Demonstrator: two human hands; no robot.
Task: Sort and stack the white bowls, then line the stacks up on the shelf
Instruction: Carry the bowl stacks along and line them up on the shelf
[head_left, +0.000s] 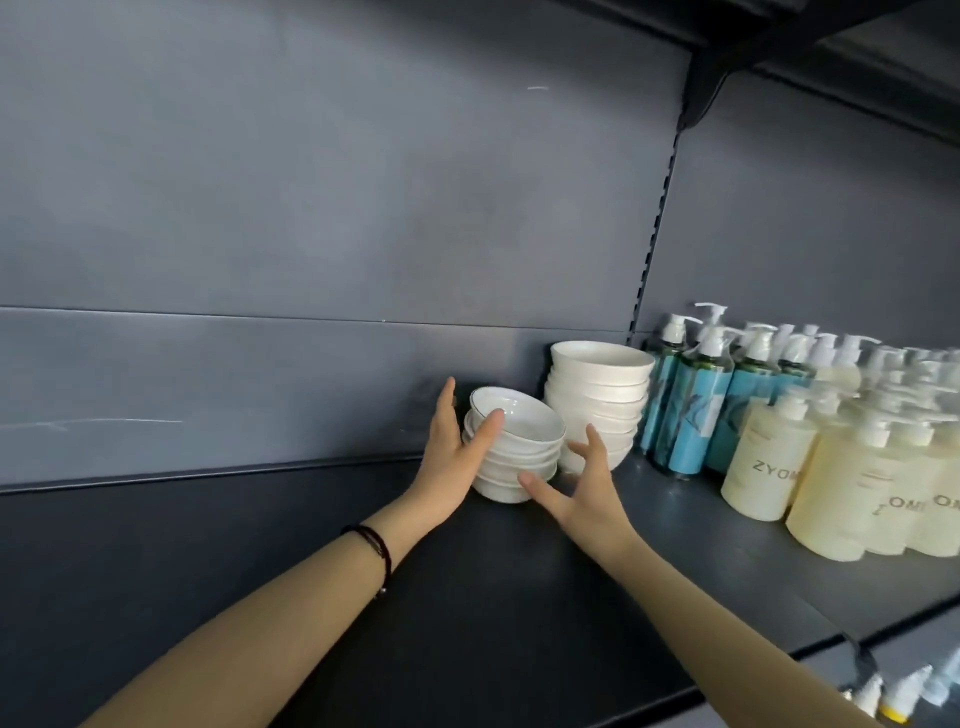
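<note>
Two stacks of white bowls stand on the dark shelf (363, 545) near its back wall. The small-bowl stack (519, 447) leans, its top bowl tilted toward me. To its right stands the taller stack of larger bowls (597, 400). My left hand (457, 457) presses flat against the left side of the small stack, thumb resting on the top bowl's rim. My right hand (582, 493) is spread with fingers apart at the small stack's lower right, one fingertip touching its base and the others reaching in front of the large stack.
Blue pump bottles (691, 410) stand right beside the large stack. Cream pump bottles (769, 462) fill the shelf further right. A slotted upright (657, 218) divides the back panels. The shelf's front edge runs lower right, with small items (893, 696) below it.
</note>
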